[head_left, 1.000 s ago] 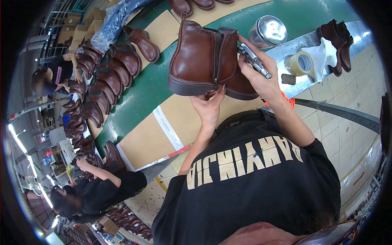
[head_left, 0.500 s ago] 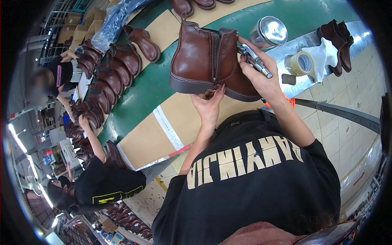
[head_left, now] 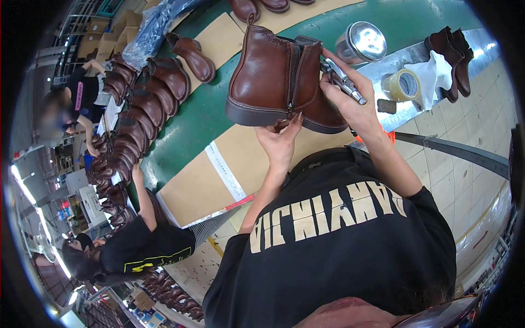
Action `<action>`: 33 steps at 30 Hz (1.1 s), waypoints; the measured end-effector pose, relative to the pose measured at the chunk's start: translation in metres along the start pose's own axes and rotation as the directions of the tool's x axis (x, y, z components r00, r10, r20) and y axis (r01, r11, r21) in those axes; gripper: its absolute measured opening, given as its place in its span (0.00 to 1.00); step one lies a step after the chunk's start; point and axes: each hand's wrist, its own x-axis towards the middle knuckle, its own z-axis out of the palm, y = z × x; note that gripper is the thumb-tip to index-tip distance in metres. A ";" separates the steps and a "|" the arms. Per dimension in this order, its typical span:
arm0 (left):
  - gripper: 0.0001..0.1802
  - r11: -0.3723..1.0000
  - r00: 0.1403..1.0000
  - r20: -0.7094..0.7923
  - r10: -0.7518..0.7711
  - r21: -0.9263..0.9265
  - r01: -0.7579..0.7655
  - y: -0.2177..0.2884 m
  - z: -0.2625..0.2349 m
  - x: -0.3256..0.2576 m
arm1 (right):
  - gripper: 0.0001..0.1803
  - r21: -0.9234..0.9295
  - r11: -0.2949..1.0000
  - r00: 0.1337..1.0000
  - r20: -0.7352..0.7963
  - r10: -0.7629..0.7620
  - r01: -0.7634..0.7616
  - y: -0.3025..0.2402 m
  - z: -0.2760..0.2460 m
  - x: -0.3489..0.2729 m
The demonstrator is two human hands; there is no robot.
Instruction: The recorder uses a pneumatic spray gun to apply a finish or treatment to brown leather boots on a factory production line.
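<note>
A brown leather ankle boot [head_left: 260, 74] with a side zipper [head_left: 293, 82] is held up over the bench, its dark sole downward and its toe to the right. My left hand [head_left: 279, 141] grips the boot from below, the thumb pressed on the upper near the zipper's lower end. Other fingers of that hand are hidden under the sole. At the boot's front, my right hand [head_left: 355, 101] is closed around a slim silver metal tool [head_left: 343, 82], whose exact kind I cannot make out. That hand's fingertips lie behind or against the boot shaft.
A shiny metal canister [head_left: 365, 42], a tape roll [head_left: 403, 86] and a dark block [head_left: 386, 106] stand to the right. Another boot pair [head_left: 451, 63] sits beyond. Brown cardboard [head_left: 191, 194] covers part of the green bench [head_left: 205, 117]. Boot rows [head_left: 145, 112] and two co-workers are at left.
The boot has tilted slightly, and its top edge has shifted a little to the right. The nearer co-worker's arm has drawn back from the boots; the farther one's arms have moved too.
</note>
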 end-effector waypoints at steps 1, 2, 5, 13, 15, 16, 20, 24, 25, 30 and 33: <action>0.33 1.000 1.000 0.004 -0.008 0.017 0.008 0.001 0.001 0.000 | 0.27 -0.005 1.000 1.000 -0.007 -0.003 0.003 0.000 0.000 0.000; 0.33 1.000 1.000 0.005 -0.009 0.017 0.009 0.001 0.001 0.000 | 0.27 -0.011 1.000 1.000 -0.013 -0.006 0.005 0.001 0.001 0.000; 0.34 0.999 1.000 0.006 0.019 0.037 -0.020 0.001 0.002 0.000 | 0.27 -0.037 0.998 0.999 -0.023 -0.049 0.048 -0.002 0.003 0.000; 0.34 0.995 0.998 -0.026 -0.051 -0.083 0.049 -0.004 -0.001 0.003 | 0.26 -0.009 1.000 1.000 0.009 -0.029 0.029 0.001 0.001 0.002; 0.34 0.989 0.995 -0.010 -0.102 -0.106 0.100 -0.012 -0.008 0.007 | 0.26 0.000 1.000 0.999 0.021 -0.031 0.031 0.001 0.000 0.002; 0.33 0.980 0.989 0.002 -0.149 -0.129 0.148 -0.018 -0.014 0.009 | 0.25 0.009 1.000 1.000 0.011 0.003 -0.004 -0.001 0.001 0.001; 0.28 0.953 0.973 0.033 -0.227 -0.197 0.229 -0.037 -0.044 0.018 | 0.22 -0.034 0.999 1.000 0.007 0.010 -0.010 -0.001 -0.007 -0.005; 0.24 0.874 0.922 -0.024 -0.386 -0.330 0.357 -0.056 -0.068 0.022 | 0.18 -0.010 0.996 0.992 0.087 0.088 -0.087 -0.028 -0.016 -0.014; 0.26 0.825 0.913 0.016 -0.409 -0.422 0.376 -0.059 -0.071 0.023 | 0.18 -0.008 0.996 0.991 0.103 0.086 -0.086 -0.035 -0.019 -0.017; 0.31 0.799 0.910 0.074 -0.407 -0.454 0.394 -0.056 -0.087 0.024 | 0.19 -0.154 0.986 0.954 0.299 -0.017 0.066 -0.068 -0.023 -0.025; 0.32 0.849 0.935 0.094 -0.343 -0.394 0.351 -0.047 -0.086 0.026 | 0.18 -0.173 0.980 0.945 0.326 -0.038 0.099 -0.083 -0.024 -0.028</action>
